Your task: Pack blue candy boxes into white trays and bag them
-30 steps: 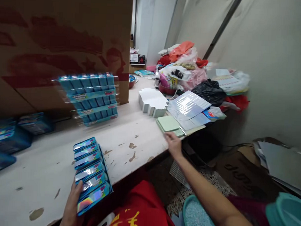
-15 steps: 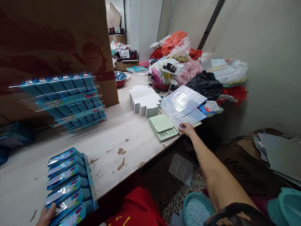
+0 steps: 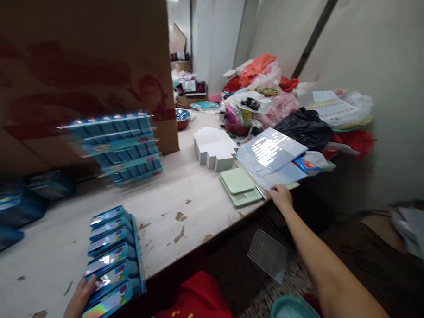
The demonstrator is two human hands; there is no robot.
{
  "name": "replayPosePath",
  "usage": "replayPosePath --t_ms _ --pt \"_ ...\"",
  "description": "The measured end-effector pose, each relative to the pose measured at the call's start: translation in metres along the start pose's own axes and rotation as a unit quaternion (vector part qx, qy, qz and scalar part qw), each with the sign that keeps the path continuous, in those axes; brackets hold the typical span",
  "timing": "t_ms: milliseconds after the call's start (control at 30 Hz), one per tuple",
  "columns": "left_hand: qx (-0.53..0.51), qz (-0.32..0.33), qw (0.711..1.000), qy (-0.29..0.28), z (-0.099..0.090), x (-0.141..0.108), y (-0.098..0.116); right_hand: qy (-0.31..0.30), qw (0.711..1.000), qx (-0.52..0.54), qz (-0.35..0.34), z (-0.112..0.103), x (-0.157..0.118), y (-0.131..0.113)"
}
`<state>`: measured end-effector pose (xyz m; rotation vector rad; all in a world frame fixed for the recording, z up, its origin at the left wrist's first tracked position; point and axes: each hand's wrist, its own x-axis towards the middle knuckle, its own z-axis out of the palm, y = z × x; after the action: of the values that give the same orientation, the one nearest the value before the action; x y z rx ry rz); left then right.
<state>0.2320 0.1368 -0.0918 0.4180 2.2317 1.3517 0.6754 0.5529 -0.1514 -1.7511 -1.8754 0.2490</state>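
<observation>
At the lower left, my left hand [image 3: 81, 296] grips the near left corner of a display box of blue packs [image 3: 113, 262], its thumb on one pack. The packs stand in a row, with a cardboard strip along their right side. My right hand [image 3: 280, 197] reaches to the table's front edge, fingers closed at the corner of some shiny silver sheets [image 3: 281, 173]. What its fingertips hold is too blurred to tell. A thin metal strip [image 3: 261, 189] lies between that hand and a pale green kitchen scale [image 3: 239, 185].
Clear-wrapped display boxes [image 3: 125, 149] are stacked before a big brown carton [image 3: 79, 57]. Beyond the scale lies a block of white card [image 3: 215, 145]. Plastic bags [image 3: 259, 79] pile up at the back right. A teal tub [image 3: 293, 303] stands on the floor.
The view has swung a little to the left, so things sit further right. Both hands keep nearly the same places, the left on the display box, the right by the sheets.
</observation>
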Motion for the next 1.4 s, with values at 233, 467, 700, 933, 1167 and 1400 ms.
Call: replayPosePath --t_ms 233,467,700,933,1167,1400 --pt "-0.073 0.020 0.996 0.038 -0.001 -0.024 0.020 0.054 0.997 0.002 0.060 0.023 -0.017 0.022" --pt "-0.088 0.037 0.994 0.048 0.000 -0.035 0.006 0.080 0.997 0.015 0.004 0.021 -0.021 0.015" --pt "-0.019 0.077 0.993 0.088 -0.017 -0.027 0.016 0.089 0.991 0.003 -0.096 -0.045 0.017 -0.057" --pt "-0.163 -0.022 0.954 -0.249 0.019 -0.041 0.085 -0.112 0.856 0.246 -0.440 -0.081 -0.120 -0.276" --pt "-0.367 -0.074 0.878 -0.299 0.031 -0.046 0.098 -0.161 0.730 0.258 -0.612 -0.040 -0.246 -0.338" --pt "-0.396 -0.068 0.894 -0.198 0.002 -0.045 0.076 -0.112 0.695 0.295 -0.645 -0.022 -0.275 -0.340"
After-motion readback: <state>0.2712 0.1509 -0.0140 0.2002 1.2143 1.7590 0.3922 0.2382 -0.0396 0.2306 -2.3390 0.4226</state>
